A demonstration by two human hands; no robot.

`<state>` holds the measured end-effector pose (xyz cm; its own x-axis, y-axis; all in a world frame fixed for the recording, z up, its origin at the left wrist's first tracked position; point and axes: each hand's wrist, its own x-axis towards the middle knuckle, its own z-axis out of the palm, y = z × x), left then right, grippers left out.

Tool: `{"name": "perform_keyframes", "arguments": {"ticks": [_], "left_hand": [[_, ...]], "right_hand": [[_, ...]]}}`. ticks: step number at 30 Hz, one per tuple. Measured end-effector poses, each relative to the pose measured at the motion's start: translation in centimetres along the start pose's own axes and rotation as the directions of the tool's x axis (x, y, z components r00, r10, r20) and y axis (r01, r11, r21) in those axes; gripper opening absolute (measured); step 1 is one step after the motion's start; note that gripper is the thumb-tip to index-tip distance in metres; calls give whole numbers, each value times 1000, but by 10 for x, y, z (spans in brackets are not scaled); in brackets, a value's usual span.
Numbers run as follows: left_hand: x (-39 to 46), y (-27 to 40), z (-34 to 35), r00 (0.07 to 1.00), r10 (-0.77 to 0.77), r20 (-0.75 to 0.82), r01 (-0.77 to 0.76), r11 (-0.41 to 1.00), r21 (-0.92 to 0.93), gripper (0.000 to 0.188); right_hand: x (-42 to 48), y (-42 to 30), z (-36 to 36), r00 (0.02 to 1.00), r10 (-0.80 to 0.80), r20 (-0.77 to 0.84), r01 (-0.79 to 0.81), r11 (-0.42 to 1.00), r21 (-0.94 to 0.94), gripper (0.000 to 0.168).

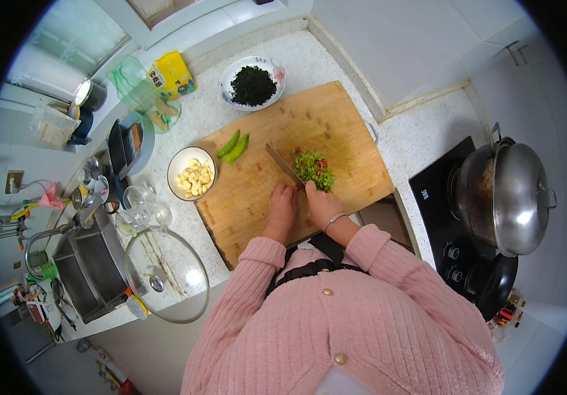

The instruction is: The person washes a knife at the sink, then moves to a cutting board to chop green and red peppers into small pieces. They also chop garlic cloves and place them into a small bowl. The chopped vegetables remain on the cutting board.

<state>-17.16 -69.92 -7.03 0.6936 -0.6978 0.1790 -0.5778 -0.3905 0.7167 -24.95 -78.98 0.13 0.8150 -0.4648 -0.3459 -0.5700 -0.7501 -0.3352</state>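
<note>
My right hand [321, 205] grips the handle end of a kitchen knife [283, 163], whose blade points up and to the left over a wooden cutting board [244, 207]. Close beside it, my left hand [282, 203] rests on the board with its fingers bent near the blade; whether it holds anything is hidden. Just right of the blade lies a heap of chopped green and red peppers [314, 170]. Two whole green peppers [232, 147] lie toward the board's left side. A bowl of peeled garlic cloves [194, 177] stands against the board's left edge.
Beyond the board stands a plate of dark chopped food [253, 86]. A glass lid [167, 276] overhangs the counter edge by the sink [97, 266]. On the right, a large lidded metal pot [503, 192] sits on a black cooktop [436, 197]. A yellow packet [172, 75] stands at the back.
</note>
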Motion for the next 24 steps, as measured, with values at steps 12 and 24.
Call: {"name": "perform_keyframes", "arguments": {"ticks": [12, 24], "left_hand": [[-5, -5, 1, 999, 17, -43, -21, 994, -106, 3], [-13, -7, 2, 1000, -3, -13, 2, 998, -62, 10]], "right_hand": [[-8, 0, -3, 999, -6, 40, 7, 1000, -18, 23], [7, 2, -1, 989, 101, -113, -84, 986, 141, 23]]}}
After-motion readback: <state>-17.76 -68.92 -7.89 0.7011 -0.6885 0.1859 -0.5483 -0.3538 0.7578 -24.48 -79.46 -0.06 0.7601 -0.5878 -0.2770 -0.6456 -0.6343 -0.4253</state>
